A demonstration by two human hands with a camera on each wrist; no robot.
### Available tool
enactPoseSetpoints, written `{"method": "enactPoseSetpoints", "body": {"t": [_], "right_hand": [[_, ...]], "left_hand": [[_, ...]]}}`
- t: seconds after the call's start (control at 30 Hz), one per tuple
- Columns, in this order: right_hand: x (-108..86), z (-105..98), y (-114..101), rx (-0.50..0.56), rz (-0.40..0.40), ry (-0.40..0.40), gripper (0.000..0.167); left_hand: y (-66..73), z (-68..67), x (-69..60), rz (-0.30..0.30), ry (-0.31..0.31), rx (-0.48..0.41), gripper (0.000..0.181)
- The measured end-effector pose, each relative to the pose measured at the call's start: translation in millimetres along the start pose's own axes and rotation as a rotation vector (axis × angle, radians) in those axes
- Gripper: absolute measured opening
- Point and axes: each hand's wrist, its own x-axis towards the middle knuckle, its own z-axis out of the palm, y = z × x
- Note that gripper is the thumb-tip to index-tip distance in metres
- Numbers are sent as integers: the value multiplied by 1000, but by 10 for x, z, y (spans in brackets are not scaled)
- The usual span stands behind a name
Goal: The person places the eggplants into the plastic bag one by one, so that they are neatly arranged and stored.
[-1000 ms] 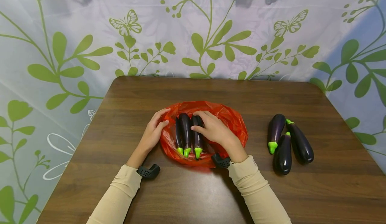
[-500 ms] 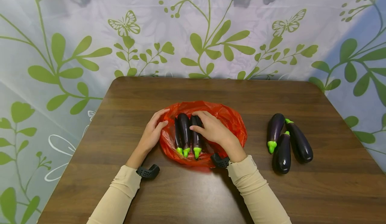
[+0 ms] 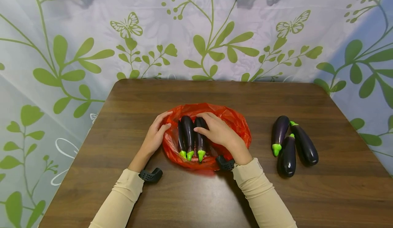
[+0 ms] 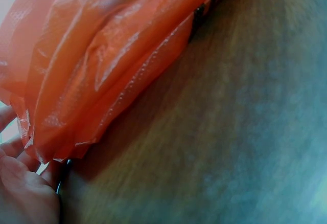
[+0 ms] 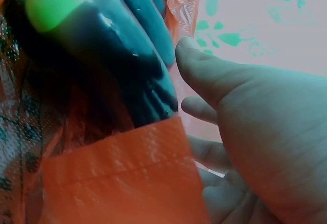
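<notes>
A red plastic bag (image 3: 233,125) lies spread open mid-table, with three dark eggplants in it, green stem ends towards me: the left (image 3: 181,137), the middle (image 3: 188,132) and the right eggplant (image 3: 201,142). My left hand (image 3: 154,136) rests at the bag's left rim, thumb and forefinger tips apart; in the left wrist view its fingers touch the red film. Over the far end of the right eggplant is my right hand (image 3: 222,132), thumb to its left. The right wrist view has this hand (image 5: 245,127) with loose fingers and a gap before the eggplant (image 5: 117,45).
Three more eggplants lie close together on the right of the wooden table (image 3: 138,98): a left one (image 3: 280,132), a front one (image 3: 288,159) and a right one (image 3: 304,144). A leaf-patterned cloth (image 3: 172,26) hangs behind the table's far edge.
</notes>
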Motion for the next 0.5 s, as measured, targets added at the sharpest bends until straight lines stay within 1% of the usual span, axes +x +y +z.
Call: {"method": "enactPoseSetpoints", "body": {"t": [0.2, 0.3, 0.5], "right_hand": [[-30, -59, 3, -6, -35, 24, 59], [-51, -101, 13, -7, -40, 22, 60], [-95, -186, 36, -25, 9, -10, 66]], "left_hand": [[7, 0, -12, 0, 4, 10, 44], [5, 1, -13, 5, 5, 12, 44], [0, 4, -14, 19, 11, 12, 44]]}}
